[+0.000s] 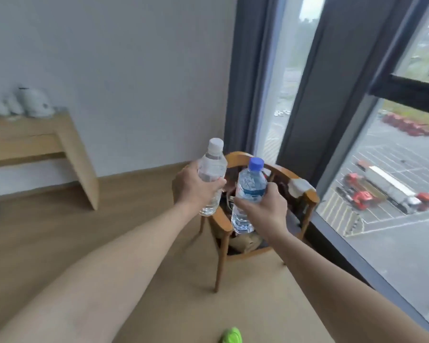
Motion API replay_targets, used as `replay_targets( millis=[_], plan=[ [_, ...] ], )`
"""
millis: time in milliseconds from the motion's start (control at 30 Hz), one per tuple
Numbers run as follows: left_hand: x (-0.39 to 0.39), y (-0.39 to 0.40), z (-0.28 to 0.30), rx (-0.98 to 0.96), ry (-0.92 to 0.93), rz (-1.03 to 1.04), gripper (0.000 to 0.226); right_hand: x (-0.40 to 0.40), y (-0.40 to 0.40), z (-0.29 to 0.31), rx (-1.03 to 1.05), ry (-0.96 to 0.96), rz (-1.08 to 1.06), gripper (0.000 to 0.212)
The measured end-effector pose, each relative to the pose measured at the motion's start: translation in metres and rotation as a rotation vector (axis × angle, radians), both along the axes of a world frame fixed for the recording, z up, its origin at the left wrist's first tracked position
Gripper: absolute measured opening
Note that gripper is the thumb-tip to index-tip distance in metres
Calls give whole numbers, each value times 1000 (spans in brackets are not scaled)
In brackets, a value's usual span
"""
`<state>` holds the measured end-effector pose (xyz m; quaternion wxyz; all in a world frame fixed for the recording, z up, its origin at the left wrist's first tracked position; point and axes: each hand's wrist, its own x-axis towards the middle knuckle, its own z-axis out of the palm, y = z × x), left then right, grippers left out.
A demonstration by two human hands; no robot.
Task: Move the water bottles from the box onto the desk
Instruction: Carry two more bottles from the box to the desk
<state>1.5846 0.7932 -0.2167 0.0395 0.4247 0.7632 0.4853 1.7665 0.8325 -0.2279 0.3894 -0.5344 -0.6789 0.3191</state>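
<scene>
Left hand (195,185): wrapped round the middle of the white-capped bottle (211,175), fingers curled in front, thumb side behind; bottle upright with a slight lean.
Right hand (263,206): closed round the blue-capped bottle (248,194) at its label, thumb across the front; bottle upright, base hanging free.
Bottles: both in the air, just beside each other, above a wooden chair (305,194) near the window (394,169).
Box: not in view.
Desk (35,137): light wood, against the wall on the left, well apart from both hands; white items (22,102) standing at its back edge.
Step in hand: probably carrying the pair toward the desk.
Doing it well: keep both grips at mid-body, firm but not squeezing the thin plastic; hold caps up; turn left; keep the bottles from knocking together; set bases flat on bare wood in front of the white items, then let go one at a time.
Risk: soft walls buckling under a hard grip; tipping if released before the base sits flat.
</scene>
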Motion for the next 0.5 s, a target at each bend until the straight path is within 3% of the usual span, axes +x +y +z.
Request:
replay_targets(
  millis=[400,500],
  plan=[
    [-254,-42,4,-4,-135,440,58,-299,50,0,-72,65,484,53],
    [-305,-57,13,36,-195,506,48,-365,51,6,-82,70,602,50]
  ],
)
